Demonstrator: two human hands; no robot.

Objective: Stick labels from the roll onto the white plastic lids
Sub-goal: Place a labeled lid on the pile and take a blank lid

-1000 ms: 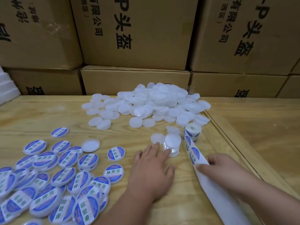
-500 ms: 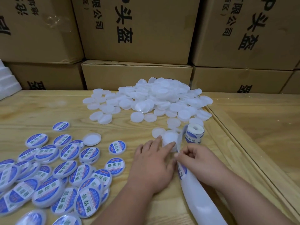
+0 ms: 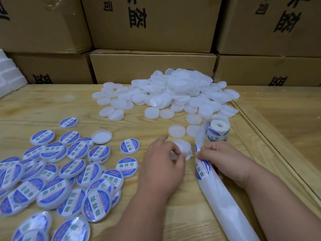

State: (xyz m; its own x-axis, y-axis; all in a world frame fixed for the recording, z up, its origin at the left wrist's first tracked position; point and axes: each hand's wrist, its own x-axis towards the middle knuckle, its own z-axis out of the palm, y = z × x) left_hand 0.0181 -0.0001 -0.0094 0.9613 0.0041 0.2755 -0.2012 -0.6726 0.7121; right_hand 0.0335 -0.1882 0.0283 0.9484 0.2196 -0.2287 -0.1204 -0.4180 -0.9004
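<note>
Head view: the right hand (image 3: 225,159) has come in from the strip's outer edge and now pinches a label (image 3: 199,169) on the backing strip (image 3: 224,197), just in front of the roll (image 3: 218,132). Peeling looks under way. The left hand (image 3: 165,162), fingers curled, holds a bare lid (image 3: 184,148) just left of the roll, against the table (image 3: 52,105). The lid pile (image 3: 173,91) lies behind the roll.

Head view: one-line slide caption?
Left hand holds a blank lid while right hand peels a label from the strip.
</note>
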